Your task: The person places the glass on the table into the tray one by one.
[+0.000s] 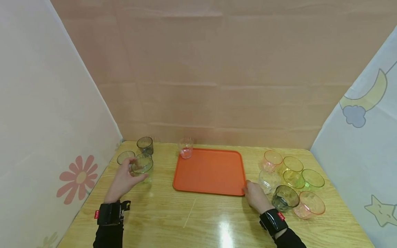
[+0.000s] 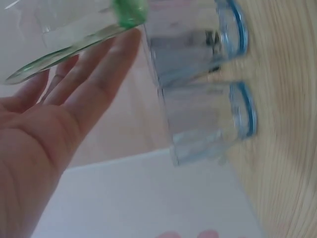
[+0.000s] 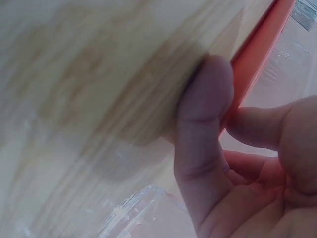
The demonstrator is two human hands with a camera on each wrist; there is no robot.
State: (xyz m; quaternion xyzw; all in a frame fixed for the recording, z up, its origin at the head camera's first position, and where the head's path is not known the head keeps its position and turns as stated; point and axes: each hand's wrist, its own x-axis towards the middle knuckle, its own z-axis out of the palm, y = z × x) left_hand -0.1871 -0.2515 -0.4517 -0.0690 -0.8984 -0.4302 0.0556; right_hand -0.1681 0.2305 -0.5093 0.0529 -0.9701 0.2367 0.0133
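My left hand holds a clear green-tinted glass between thumb and fingers, at the left of the table. In the left wrist view the green glass is raised above two other glasses that stand on the wood. Behind my left hand are a dark grey glass and a grey-rimmed glass. My right hand pinches the front right corner of an orange tray; thumb and finger meet at its edge in the right wrist view. A colourless glass stands at the tray's back left corner.
Several tinted glasses crowd the right side, close to my right hand, among them a dark one, a pink one and a colourless one. A brown covering backs the wooden table; white panels flank it.
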